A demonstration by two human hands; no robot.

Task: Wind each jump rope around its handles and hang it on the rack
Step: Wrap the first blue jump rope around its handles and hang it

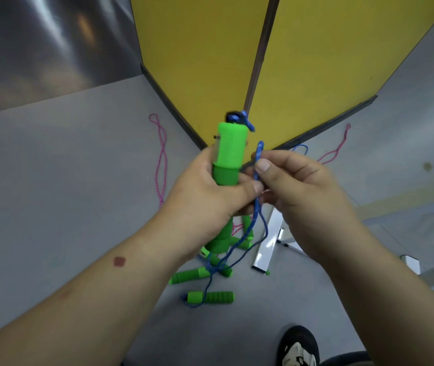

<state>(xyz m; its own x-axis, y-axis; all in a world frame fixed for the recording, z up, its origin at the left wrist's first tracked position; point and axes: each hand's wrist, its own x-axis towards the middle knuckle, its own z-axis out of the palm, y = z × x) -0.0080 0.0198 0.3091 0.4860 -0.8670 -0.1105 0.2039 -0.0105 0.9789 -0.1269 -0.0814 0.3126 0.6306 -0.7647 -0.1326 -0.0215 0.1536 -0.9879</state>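
the floor (65, 180) carries a pile of green handles (210, 297) and pink cord (161, 159) below the hands. the left hand (205, 191) grips an upright handle (227, 154), long axis vertical. just to its right, the right hand (289, 180) pinches the blue rope (259, 151), which hangs down to the pile. winding likely means carrying the rope leftward around the handle.

This looks like a gym or sports hall rather than a home: a plain grey floor (60, 159), tall yellow partition panels (313, 62) with dark edging, a brushed metal wall (39, 43), white metal rack legs (268, 241), and green-handled jump ropes (210, 297) scattered on the floor.
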